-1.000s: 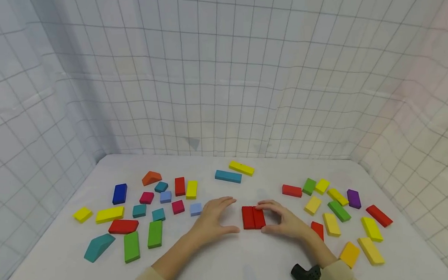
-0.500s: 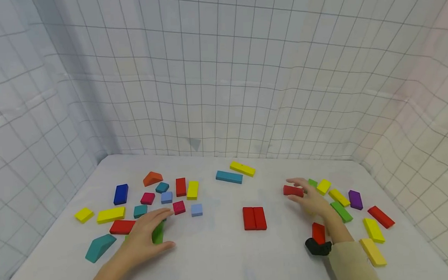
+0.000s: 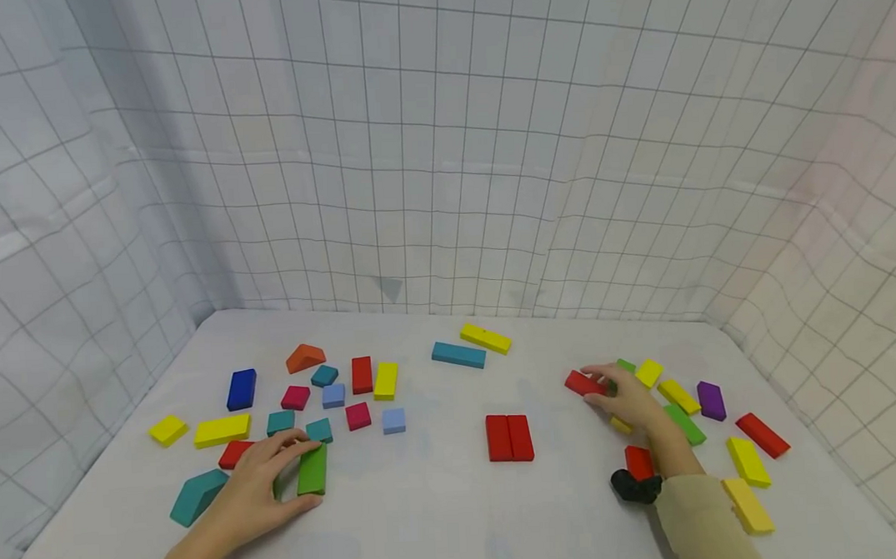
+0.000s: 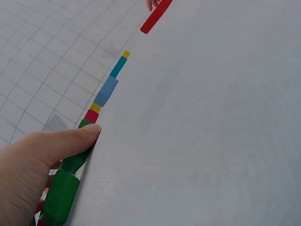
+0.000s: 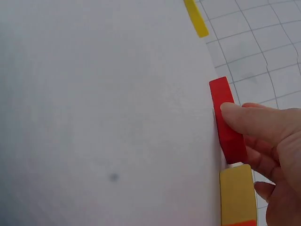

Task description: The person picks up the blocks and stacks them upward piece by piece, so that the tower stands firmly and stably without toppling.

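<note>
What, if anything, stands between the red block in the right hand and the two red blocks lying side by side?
Nothing visible: the head view shows only white tabletop between the red block held by the right hand and the red pair.

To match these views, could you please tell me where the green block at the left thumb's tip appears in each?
Head: the green block lies lower left of centre, at the left hand.
Left wrist: green block, left of centre, past a nearer green block, partly hidden by that hand.
Right wrist: not in it.
Shared landmark: the gridded cloth, in all three.
</note>
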`<state>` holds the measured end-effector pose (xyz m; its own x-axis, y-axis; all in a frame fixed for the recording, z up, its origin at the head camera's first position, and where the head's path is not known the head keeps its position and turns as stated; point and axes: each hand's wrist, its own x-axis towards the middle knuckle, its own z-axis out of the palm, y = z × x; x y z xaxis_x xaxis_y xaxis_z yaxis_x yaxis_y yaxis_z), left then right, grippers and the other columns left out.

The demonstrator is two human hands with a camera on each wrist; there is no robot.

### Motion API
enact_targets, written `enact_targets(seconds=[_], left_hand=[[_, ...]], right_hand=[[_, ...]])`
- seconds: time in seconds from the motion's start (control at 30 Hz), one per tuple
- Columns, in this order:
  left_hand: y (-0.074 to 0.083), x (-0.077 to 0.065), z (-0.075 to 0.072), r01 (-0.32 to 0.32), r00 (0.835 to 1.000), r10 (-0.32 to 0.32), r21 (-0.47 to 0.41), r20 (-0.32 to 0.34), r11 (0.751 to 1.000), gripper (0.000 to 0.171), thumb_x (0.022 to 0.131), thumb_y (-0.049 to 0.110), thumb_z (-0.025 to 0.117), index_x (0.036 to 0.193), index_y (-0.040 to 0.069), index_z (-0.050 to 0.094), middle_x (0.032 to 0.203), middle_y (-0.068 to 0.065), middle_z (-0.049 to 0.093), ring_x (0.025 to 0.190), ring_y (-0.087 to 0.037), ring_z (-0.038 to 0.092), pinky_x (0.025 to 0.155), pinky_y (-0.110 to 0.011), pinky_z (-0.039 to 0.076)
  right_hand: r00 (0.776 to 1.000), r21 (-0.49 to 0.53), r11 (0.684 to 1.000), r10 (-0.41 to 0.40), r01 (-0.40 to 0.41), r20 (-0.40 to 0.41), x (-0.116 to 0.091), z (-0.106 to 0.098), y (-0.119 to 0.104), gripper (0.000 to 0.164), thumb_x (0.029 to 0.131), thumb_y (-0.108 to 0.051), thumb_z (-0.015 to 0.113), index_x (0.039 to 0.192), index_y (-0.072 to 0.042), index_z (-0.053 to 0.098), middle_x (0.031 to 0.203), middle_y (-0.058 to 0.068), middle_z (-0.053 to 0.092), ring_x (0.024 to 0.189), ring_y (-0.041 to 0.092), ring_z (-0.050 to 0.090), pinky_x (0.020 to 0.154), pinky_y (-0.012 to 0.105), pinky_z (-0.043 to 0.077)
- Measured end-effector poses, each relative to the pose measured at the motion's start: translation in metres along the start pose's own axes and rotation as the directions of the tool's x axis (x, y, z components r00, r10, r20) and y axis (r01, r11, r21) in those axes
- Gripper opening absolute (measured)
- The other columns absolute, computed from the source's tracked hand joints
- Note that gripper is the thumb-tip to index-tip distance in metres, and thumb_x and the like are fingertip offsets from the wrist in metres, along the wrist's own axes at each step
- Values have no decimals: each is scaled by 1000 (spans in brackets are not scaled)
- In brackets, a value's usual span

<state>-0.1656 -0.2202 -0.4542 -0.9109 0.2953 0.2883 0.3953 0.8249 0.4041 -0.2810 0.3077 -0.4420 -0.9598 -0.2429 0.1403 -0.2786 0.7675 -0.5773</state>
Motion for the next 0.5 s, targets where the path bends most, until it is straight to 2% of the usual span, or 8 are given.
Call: enact_targets(seconds=[0.13, 0.23, 0.3, 0.5], left_hand=[[-1, -1, -1, 0, 1000, 0, -2, 2, 1000, 58, 66, 40, 79, 115, 17, 61, 116, -5, 53, 107, -28, 46, 89, -59, 36], [-2, -1, -1, -13, 1000, 13, -2, 0, 1000, 58, 66, 41, 79, 116, 17, 61, 117, -5, 53, 107, -28, 47, 89, -59, 37], [-3, -2, -2, -26, 1000, 26, -2, -2, 1000, 58, 67, 40, 78, 116, 17, 60, 117, -5, 53, 107, -28, 47, 88, -59, 38], [-2, -3, -3, -29, 999, 29, -2, 18, 1000, 57, 69, 40, 77, 118, 16, 60, 119, -6, 54, 109, -29, 46, 88, -60, 38]], right_hand=[[991, -26, 992, 125, -124, 48, -1, 4, -5, 57, 77, -38, 71, 127, -17, 52, 100, 5, 55, 89, 21, 49, 74, 33, 48], [977, -18, 981, 193, -192, 90, -1, 5, -8, 67, 73, -49, 71, 131, -23, 49, 101, 3, 54, 92, 20, 48, 75, 32, 48], [975, -9, 982, 190, -190, 116, -1, 4, -9, 70, 72, -50, 71, 132, -25, 47, 103, 3, 53, 93, 20, 48, 75, 33, 47], [967, 16, 992, 120, -127, 226, 1, 0, -13, 73, 73, -33, 76, 136, -23, 42, 104, 4, 52, 91, 19, 49, 71, 29, 46]])
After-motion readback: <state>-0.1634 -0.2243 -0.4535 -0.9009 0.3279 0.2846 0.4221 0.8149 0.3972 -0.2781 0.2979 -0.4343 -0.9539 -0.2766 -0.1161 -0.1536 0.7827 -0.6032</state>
